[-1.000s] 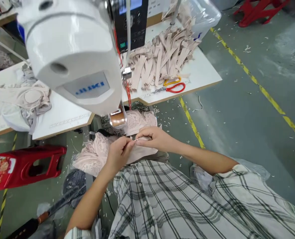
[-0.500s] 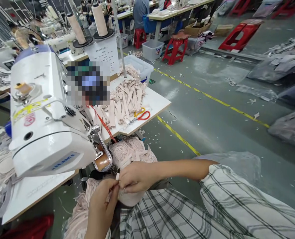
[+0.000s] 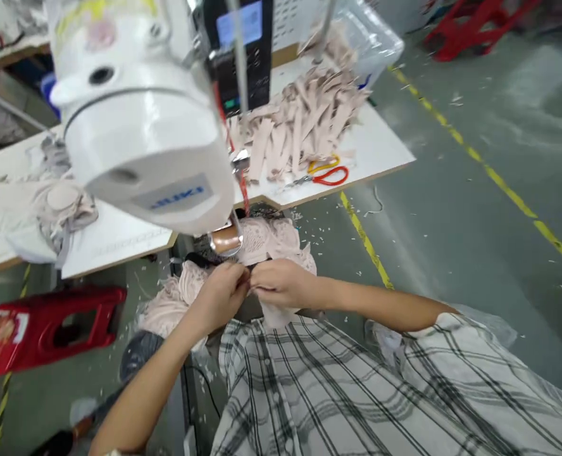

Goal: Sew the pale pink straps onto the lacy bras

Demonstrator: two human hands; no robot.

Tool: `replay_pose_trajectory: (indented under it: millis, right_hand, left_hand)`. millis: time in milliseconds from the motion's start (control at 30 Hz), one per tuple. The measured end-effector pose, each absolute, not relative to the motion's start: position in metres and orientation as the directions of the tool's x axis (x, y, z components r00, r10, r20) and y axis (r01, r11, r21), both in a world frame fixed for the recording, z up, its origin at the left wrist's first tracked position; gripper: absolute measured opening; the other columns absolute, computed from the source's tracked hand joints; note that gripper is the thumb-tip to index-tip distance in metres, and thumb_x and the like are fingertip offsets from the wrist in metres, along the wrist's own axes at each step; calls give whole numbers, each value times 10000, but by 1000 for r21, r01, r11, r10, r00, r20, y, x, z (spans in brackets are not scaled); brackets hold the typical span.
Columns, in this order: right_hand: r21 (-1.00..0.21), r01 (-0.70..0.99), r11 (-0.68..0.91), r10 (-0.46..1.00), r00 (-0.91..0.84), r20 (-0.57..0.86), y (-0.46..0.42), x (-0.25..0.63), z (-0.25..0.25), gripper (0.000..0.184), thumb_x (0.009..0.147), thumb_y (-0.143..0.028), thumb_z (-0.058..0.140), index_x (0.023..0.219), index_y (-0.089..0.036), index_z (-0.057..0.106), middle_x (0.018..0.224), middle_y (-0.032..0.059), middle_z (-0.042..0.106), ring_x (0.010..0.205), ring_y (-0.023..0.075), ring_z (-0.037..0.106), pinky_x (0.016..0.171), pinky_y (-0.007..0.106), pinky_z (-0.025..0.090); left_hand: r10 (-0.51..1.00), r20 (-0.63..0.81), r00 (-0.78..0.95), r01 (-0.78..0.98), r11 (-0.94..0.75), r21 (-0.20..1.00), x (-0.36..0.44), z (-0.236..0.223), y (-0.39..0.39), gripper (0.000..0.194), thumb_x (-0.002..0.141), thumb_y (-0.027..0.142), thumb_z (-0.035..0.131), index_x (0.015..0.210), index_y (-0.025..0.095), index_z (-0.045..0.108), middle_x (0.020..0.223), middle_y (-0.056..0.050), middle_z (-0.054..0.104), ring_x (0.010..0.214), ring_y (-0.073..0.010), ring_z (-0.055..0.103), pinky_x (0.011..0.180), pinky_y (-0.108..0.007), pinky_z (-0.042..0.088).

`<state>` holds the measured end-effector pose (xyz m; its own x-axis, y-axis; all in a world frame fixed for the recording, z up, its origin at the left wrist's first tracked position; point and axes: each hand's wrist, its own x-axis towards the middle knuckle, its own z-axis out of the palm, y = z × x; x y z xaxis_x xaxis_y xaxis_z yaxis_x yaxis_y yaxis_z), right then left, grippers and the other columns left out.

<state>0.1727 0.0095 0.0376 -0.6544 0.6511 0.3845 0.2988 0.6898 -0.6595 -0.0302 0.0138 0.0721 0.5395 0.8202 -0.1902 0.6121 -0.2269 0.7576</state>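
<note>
Both hands pinch cloth at mid-frame

White table [image 3: 380, 152] spans the upper frame. Sewing machine [image 3: 148, 158], white, fills upper left. Pale lace fabric [image 3: 269, 237] bunches at centre, below the machine head, spreading toward lower left. Heap of cut strips [image 3: 309, 120] on the table, upper centre. Left hand [image 3: 221, 294] and right hand [image 3: 283, 285] meet fingertip to fingertip, both pinching the fabric; exact bit gripped is blurred. Red-and-yellow-handled scissors [image 3: 328, 177] beside the strips, near table edge.
</note>
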Motion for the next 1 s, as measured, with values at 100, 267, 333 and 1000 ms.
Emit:
replay_pose_trajectory:
  millis: [100, 267, 333, 1000]
  right_hand:
    - [-863, 205, 462, 798, -520, 304, 9, 167, 38, 135, 920, -199, 553, 894, -192, 686, 853, 31, 723, 794, 134, 657, 718, 241, 496]
    - [-876, 209, 435, 843, -436, 315, 7, 162, 48, 131, 906, -198, 571, 908, -210, 702, 883, 20, 749, 828, 136, 678, 739, 234, 510]
    - [-863, 254, 436, 840, -459, 289, 8, 162, 51, 145, 908, -199, 558, 897, -213, 701, 867, 17, 746, 802, 135, 666, 728, 239, 505]
    - [-792, 484, 373, 866, -488, 110, 44, 176, 70, 228, 957, -324, 518, 870, -206, 692, 713, -15, 656, 686, 109, 568, 643, 225, 368]
  left_hand:
    - [912, -191, 362, 282, 88, 955, -22, 56, 6, 67, 876, 202, 578, 821, 197, 540, 978, -54, 646, 900, -178, 611, 796, -297, 477]
    - [987, -137, 88, -4, 138, 990, -12, 51, -11, 113, 922, 290, 612, 968, 195, 650, 1023, -60, 719, 969, -178, 668, 876, -304, 513]
    - [991, -97, 97, 133, 84, 988, -16, 54, -11, 138, 922, 303, 623, 967, 192, 692, 969, -58, 734, 918, -174, 676, 831, -291, 522]
    - [887, 361, 287, 607, -460, 648, -29, 72, -4, 127, 938, 217, 600, 960, 186, 721, 837, -27, 767, 731, -131, 703, 646, -220, 522]
